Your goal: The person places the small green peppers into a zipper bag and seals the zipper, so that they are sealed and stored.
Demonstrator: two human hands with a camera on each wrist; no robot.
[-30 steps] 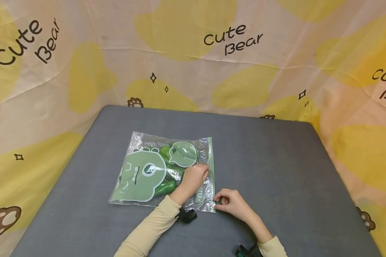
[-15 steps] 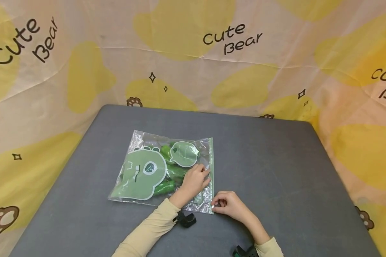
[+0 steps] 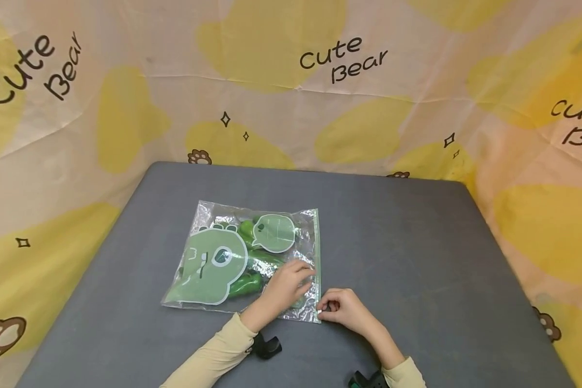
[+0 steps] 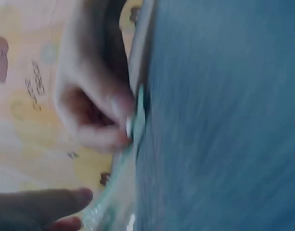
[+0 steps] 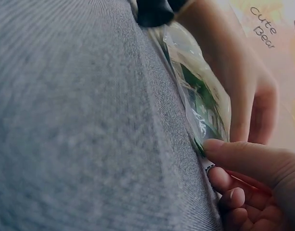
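Note:
A clear zip bag printed with a green cartoon face lies flat on the grey table, its green zip strip along the right side. Green rounded items show through the plastic; their kind is hard to tell. My right hand pinches the small white zip slider at the strip's near end, between thumb and forefinger. Over the bag's right part lies my left hand, fingers loosely extended near the strip; its fingertips appear at lower left in the left wrist view, holding nothing.
The grey table reaches out around the bag. Behind it and at both sides hangs a yellow and pink printed cloth. Black wrist devices sit at both wrists.
My left hand has loosened from curled to extended fingers and shifted slightly toward me and left. My right hand has closed its fingertips onto the slider at the bag's near corner.

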